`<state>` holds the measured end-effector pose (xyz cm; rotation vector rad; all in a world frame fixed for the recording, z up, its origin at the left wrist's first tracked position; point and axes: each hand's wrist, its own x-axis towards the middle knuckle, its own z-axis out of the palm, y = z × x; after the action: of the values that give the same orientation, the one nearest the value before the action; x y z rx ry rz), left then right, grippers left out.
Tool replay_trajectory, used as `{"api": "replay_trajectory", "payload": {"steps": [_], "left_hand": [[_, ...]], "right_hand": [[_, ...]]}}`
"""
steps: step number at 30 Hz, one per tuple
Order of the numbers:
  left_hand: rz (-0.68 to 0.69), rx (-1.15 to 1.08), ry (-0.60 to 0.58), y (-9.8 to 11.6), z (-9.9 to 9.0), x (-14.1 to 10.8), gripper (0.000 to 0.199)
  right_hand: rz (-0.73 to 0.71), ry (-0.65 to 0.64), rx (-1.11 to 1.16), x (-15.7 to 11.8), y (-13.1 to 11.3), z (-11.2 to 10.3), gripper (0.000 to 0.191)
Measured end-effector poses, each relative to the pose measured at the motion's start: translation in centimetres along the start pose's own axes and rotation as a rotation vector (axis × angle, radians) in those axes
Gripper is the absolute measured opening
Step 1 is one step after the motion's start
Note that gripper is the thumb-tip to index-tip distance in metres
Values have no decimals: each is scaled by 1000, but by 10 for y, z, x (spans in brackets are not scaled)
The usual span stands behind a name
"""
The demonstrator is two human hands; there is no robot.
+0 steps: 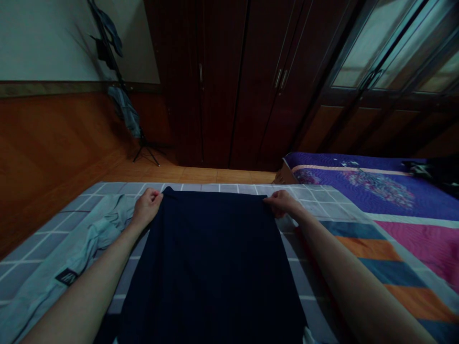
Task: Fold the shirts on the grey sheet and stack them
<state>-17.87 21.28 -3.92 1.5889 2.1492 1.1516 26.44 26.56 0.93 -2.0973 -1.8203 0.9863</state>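
A dark navy garment (218, 267) stretches out in front of me over the bed; its exact kind does not show. My left hand (147, 206) pinches its far left corner, fingers closed. At the far right corner, my right hand (281, 203) grips the cloth in the same way. The far edge runs nearly straight between both hands. The near end of the garment leaves the bottom of the view. Beside my left forearm lies a pale grey-green garment (93, 236) with a dark label patch.
The bed has a grey checked sheet (39, 246). To the right lie an orange-and-blue striped cloth (376, 248) and a purple floral bed cover (358, 179). A dark wooden wardrobe (222, 95) stands beyond the bed's far edge. A coat stand (116, 69) with hanging clothes is at the left.
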Motion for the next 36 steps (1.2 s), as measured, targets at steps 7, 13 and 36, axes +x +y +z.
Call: {"api": "replay_trajectory", "payload": {"steps": [7, 13, 36], "left_hand": [[-164, -488, -462, 25, -19, -18, 71], [-129, -530, -451, 25, -21, -17, 60], [276, 129, -187, -1, 0, 0, 61]], "right_hand": [[-6, -8, -105, 2, 3, 0, 31], [-6, 4, -98, -1, -1, -1, 20], [-105, 367, -97, 19, -7, 13, 18]]}}
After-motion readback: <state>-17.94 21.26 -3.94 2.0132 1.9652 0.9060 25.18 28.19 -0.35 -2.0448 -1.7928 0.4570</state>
